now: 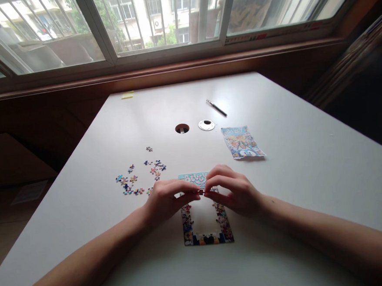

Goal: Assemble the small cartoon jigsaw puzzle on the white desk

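A small dark puzzle piece (201,192) is pinched between the fingertips of my left hand (171,195) and my right hand (230,187). Both hands hover over the upper part of a partly assembled jigsaw puzzle (188,234). Its border is joined into a rectangle, with bare white table showing in the middle. Light blue pieces with cartoon lettering form the top edge, partly covered by my fingers. To the left of my left hand, several loose puzzle pieces (133,179) lie scattered, and some near the wrist are partly hidden.
A creased picture sheet (242,142) lies right of the puzzle on the white table (287,123). Farther back are a pen (217,108), a round metal cover (206,125) and a cable hole (182,129). A yellow sticky note (128,95) is by the far edge, below the window.
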Action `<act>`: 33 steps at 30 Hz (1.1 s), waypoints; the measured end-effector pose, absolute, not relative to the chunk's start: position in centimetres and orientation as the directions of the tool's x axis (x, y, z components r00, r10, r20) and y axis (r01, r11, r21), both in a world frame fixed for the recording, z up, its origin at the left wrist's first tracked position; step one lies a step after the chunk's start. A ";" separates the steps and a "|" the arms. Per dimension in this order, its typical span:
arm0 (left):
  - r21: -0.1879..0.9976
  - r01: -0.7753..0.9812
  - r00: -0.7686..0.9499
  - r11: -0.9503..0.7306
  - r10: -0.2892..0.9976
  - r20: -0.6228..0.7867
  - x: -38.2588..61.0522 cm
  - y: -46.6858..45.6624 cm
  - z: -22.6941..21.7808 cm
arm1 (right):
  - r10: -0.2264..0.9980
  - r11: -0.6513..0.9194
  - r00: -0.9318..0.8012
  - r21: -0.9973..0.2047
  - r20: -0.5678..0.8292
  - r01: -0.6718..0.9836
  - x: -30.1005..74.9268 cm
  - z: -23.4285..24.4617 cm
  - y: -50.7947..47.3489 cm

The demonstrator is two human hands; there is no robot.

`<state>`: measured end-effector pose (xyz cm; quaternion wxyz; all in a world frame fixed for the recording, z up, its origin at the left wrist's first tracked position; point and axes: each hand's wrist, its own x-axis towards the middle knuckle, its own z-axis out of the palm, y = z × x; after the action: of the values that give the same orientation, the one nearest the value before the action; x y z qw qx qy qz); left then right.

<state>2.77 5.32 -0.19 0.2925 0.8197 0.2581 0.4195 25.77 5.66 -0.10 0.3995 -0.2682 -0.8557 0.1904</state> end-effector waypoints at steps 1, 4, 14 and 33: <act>0.703 0.179 0.513 -0.688 0.675 0.530 2.8 5.3 -0.2 | 0.611 0.784 -0.534 -0.541 0.585 0.304 25.8 -0.1 5.7; 0.707 0.198 0.521 -0.679 0.684 0.511 2.7 5.3 -0.2 | 0.612 0.784 -0.527 -0.542 0.589 0.304 25.8 -0.1 5.7; 0.636 0.373 0.458 -0.676 0.730 0.507 2.8 5.9 0.3 | 0.662 0.747 -0.529 -0.528 0.531 0.404 25.7 -0.5 6.0; 0.425 0.473 0.566 -0.772 0.636 0.525 2.8 6.0 -0.5 | 0.759 0.631 -0.493 -0.667 0.425 0.397 25.9 -0.4 6.3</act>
<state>2.79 6.02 -0.51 0.1190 0.8767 0.3161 0.3424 25.85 6.30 -0.42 0.3623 -0.3495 -0.8271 0.2500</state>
